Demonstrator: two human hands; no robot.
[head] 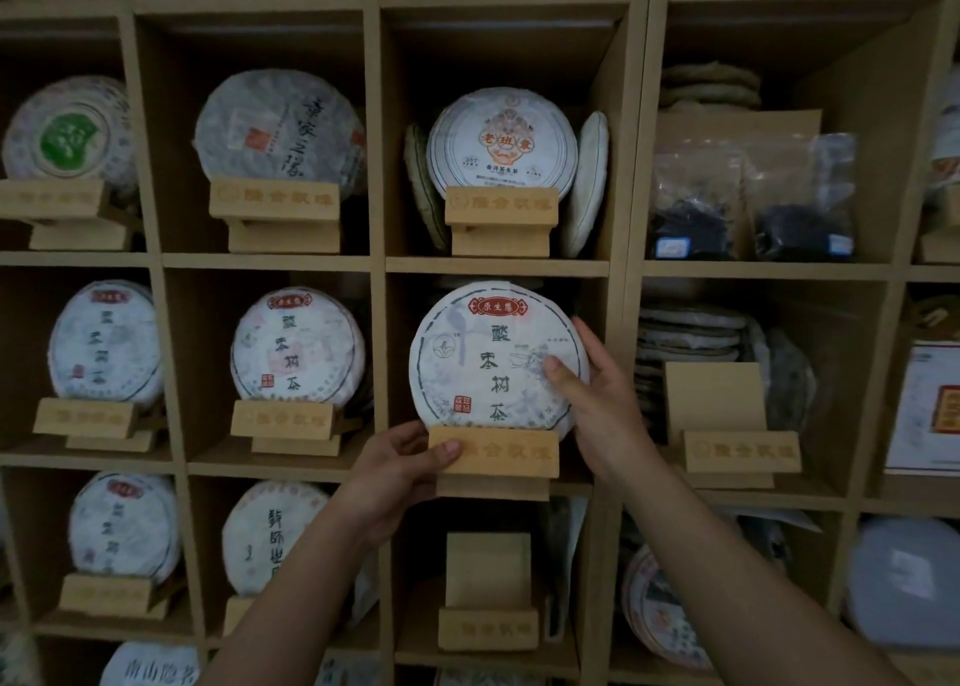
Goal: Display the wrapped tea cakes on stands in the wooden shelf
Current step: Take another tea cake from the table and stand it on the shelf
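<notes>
Both hands (pixel 400 470) (pixel 597 399) at dim wooden shelf (pixel 496 265)

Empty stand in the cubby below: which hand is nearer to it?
Left. The left hand grips the occupied stand just above the empty stand; the right hand is higher, holding the tea cake by its right edge.

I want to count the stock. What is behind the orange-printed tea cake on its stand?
Behind the orange-printed tea cake two more wrapped cakes stand on edge, one at its left and one at its right. The front cake and its stand cover the space between them.
</notes>
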